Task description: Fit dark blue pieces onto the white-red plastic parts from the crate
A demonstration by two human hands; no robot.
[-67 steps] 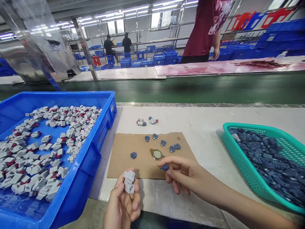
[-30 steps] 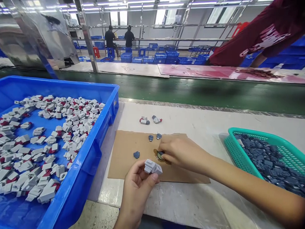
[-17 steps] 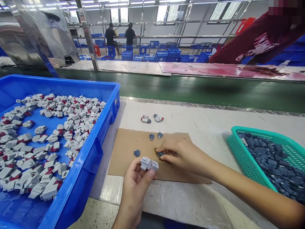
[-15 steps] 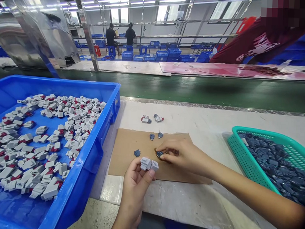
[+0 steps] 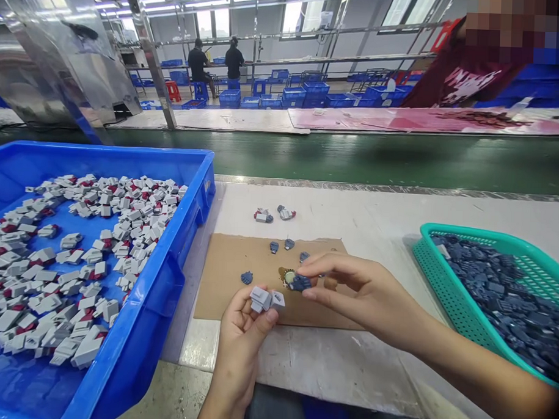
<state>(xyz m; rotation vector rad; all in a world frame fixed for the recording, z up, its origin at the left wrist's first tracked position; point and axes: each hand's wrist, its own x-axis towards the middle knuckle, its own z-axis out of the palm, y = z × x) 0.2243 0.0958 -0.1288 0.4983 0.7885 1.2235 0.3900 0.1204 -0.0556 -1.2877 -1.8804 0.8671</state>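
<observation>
My left hand (image 5: 242, 336) pinches a light grey blocky plastic part (image 5: 260, 299) between thumb and fingers, above the near edge of the cardboard sheet (image 5: 219, 302). Between the thumb and fingertips of my right hand (image 5: 354, 291) is a dark blue plastic piece (image 5: 299, 283). Just left of that piece, a small yellowish, wet-looking round spot (image 5: 288, 276) with a brown rim shows on the cardboard. Several loose dark blue pieces (image 5: 246, 277) lie around it. Beyond the cardboard are two joined grey, red and blue parts (image 5: 263, 215).
A blue bin (image 5: 166, 291) of grey and red parts stands at the left. To the right is a green basket (image 5: 435, 282) full of dark blue pieces. A green conveyor belt (image 5: 263, 154) runs behind the table; a person in a maroon shirt (image 5: 467, 81) leans beyond it.
My right hand has drawn the dark blue piece slightly right, uncovering the yellowish spot. My left hand still holds the grey part. The camera view has shifted a little.
</observation>
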